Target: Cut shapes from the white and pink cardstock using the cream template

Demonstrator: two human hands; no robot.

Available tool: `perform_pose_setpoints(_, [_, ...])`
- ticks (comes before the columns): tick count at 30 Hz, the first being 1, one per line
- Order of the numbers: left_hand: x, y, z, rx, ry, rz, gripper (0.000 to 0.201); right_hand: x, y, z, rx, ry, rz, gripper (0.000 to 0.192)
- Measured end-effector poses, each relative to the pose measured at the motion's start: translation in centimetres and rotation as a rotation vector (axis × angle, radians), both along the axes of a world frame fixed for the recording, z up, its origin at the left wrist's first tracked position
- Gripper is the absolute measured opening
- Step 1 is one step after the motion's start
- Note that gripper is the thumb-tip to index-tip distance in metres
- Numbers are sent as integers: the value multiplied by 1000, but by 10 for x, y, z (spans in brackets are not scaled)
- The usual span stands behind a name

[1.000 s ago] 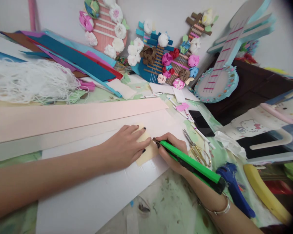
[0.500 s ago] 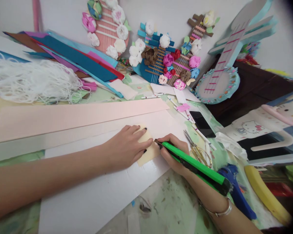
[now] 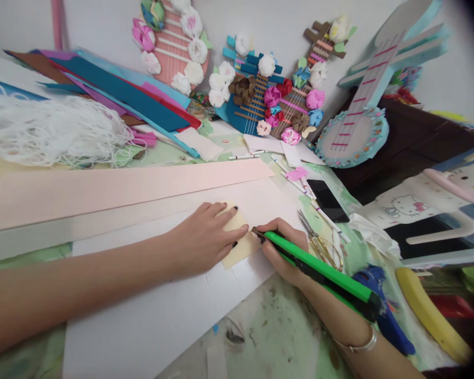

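Note:
My left hand (image 3: 209, 234) lies with spread fingers on a small cream piece of card (image 3: 240, 252), pressing it against a large white board (image 3: 150, 310). In my right hand (image 3: 284, 247) is a green utility knife (image 3: 319, 271), its handle slanting down to the right over my wrist. The knife's blade end is at the right edge of the cream card, close to my left fingertips. Under the far side of the card is a pale pink sheet (image 3: 260, 197). A pale pink strip (image 3: 134, 187) lies beyond it.
Gold-handled scissors (image 3: 324, 250) and a black phone (image 3: 327, 201) lie to the right, with a blue glue gun (image 3: 387, 310) nearer me. White string (image 3: 55, 131) is heaped at left. Paper-flower instruments (image 3: 256, 100) lean on the wall. A cup (image 3: 418, 202) stands at right.
My right hand and the knife have shifted slightly to the right along the card. My left hand stays in place.

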State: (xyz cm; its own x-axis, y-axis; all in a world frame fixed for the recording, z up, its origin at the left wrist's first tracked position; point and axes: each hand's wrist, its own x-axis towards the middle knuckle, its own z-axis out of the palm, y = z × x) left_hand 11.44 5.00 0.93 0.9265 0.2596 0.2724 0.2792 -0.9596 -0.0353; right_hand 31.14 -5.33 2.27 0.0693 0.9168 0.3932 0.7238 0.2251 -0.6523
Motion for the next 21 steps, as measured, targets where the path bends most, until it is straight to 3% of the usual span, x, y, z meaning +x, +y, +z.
perform_pose_setpoints(21, [1, -1, 0, 1, -40, -2, 34, 2, -1, 1, -6, -5, 14, 14])
